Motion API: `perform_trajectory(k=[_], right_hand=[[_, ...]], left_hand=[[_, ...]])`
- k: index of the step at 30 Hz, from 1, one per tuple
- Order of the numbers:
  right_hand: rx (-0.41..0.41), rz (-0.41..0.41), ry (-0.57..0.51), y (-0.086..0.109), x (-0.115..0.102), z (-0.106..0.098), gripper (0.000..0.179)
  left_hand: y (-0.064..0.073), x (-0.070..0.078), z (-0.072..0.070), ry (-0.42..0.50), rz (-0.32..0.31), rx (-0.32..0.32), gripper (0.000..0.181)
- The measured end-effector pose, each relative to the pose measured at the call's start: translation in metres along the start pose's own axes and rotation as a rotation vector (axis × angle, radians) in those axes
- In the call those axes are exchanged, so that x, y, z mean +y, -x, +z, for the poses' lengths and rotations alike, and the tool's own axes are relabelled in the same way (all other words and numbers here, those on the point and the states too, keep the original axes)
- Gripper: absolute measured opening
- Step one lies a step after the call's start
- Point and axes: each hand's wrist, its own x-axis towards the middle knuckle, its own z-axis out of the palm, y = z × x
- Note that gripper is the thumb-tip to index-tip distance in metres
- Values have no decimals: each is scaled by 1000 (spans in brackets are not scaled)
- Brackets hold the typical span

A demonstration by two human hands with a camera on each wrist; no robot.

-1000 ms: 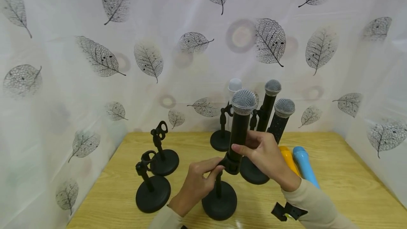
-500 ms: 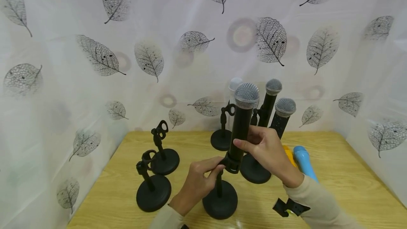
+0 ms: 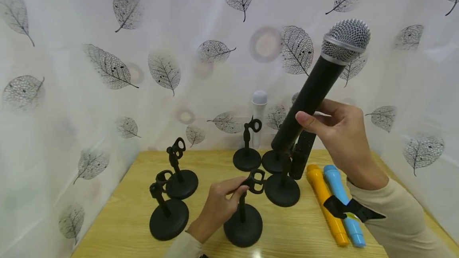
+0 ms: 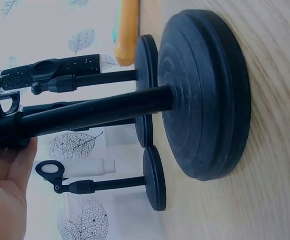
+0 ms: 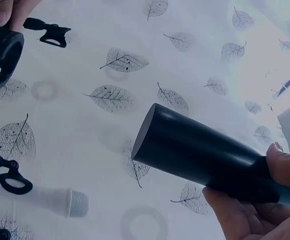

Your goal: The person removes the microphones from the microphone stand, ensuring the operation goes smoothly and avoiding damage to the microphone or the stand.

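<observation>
A black microphone with a silver mesh head is held tilted in the air by my right hand, thumb on the near side of its body. The right wrist view shows the lower end of this microphone free of any clip. My left hand pinches the clip of the nearest desk microphone stand between thumb and fingers. That clip's ring has nothing in it. In the left wrist view the stand's round base rests on the table.
Two bare stands are at the left. Behind, a white microphone stands near another stand, and a speckled black microphone sits in a stand. Orange and blue microphones lie at the right.
The black microphone has come out of the nearest stand's clip. My right hand has lifted it up and to the right, tilting it. My left hand still pinches the clip.
</observation>
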Motion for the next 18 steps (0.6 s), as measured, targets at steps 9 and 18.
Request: perform_trajectory(k=[9, 18], right_hand=[[-3, 29, 46, 5, 15, -18, 37], [12, 94, 159, 12, 32, -46, 47]], left_hand=[[5, 6, -2, 117, -219, 13, 28], [13, 10, -6, 148, -461, -103, 36]])
